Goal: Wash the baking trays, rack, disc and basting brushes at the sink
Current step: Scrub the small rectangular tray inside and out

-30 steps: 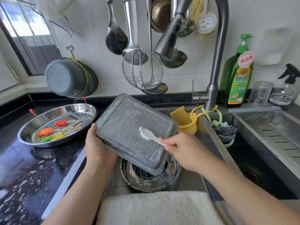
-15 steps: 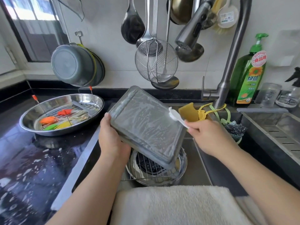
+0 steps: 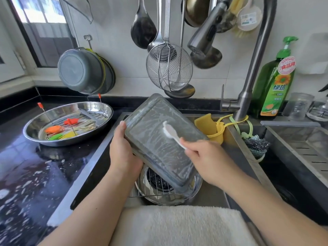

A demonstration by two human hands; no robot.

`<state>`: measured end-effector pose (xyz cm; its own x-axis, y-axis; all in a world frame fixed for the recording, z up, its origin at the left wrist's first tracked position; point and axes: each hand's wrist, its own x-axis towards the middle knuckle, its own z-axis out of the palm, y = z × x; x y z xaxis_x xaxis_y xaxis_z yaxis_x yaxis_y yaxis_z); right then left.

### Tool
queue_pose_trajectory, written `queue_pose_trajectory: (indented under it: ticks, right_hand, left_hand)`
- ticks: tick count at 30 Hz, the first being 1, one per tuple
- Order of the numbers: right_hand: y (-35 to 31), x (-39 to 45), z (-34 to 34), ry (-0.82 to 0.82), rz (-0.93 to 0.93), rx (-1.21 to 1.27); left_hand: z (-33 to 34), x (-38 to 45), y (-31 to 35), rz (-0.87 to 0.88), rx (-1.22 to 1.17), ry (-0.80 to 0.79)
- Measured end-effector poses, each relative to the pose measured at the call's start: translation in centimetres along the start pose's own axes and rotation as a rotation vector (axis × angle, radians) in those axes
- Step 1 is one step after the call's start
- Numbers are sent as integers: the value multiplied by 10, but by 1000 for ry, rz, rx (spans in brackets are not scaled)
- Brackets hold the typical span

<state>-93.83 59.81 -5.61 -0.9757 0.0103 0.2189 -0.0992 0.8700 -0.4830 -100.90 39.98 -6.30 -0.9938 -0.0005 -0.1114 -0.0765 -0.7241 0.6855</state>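
Observation:
A grey rectangular baking tray (image 3: 156, 139), bottom side up and streaked with suds, is tilted over the sink. My left hand (image 3: 122, 153) grips its left edge. My right hand (image 3: 207, 160) holds a white brush (image 3: 171, 133) whose head lies on the tray's underside. Below the tray, a wire rack (image 3: 142, 187) and a round steel disc (image 3: 195, 190) lie in the sink basin. On the counter to the left, a steel oval pan (image 3: 104, 112) holds orange, red, green and yellow basting brushes (image 3: 58, 131) on a rack.
The tap spout (image 3: 204, 38) hangs above the tray among ladles and a wire skimmer (image 3: 168, 68). A green soap bottle (image 3: 273, 87) stands at the back right, a yellow holder (image 3: 209, 128) on the sink divider. A white towel (image 3: 177, 226) covers the front edge. The black counter (image 3: 35, 174) is wet.
The brush swept from the tray's middle to its upper right edge and back onto the underside. The tray has turned steeper. My view has shifted leftward.

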Motion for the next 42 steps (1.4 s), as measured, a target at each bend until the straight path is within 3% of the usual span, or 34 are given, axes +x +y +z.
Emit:
queue_pose_trajectory:
  ticks: [2,6,11,17,21,26,30,34,39,42]
  right_hand:
    - [4,1,-2,31,-4,-33]
    - [31,7,-18,70,172,-116]
    - [13,-4,-7,-15,4,-10]
    - [32,4,-18,62,149,-95]
    - [6,-8,-2,-30,-47,4]
    - [33,5,-15,128,158,-74]
    - [7,-6,-3,54,-10,65]
    - [24,5,-12,172,143,-45]
    - [5,-3,-7,102,11,38]
    - [18,6,-14,208,124,-14]
  left_hand:
    - [1,0,1,12,-9,12]
    - [1,1,2,24,3,17]
    - [0,2,1,20,25,6]
    - [-1,5,-1,34,47,-12]
    - [1,0,0,31,71,-36]
    - [3,-2,0,14,88,-51]
    - [3,-2,-1,-10,128,-80]
    - [5,-3,-1,-7,141,-89]
    - [8,-6,-1,0,149,-98]
    - [9,-6,-1,-2,176,-92]
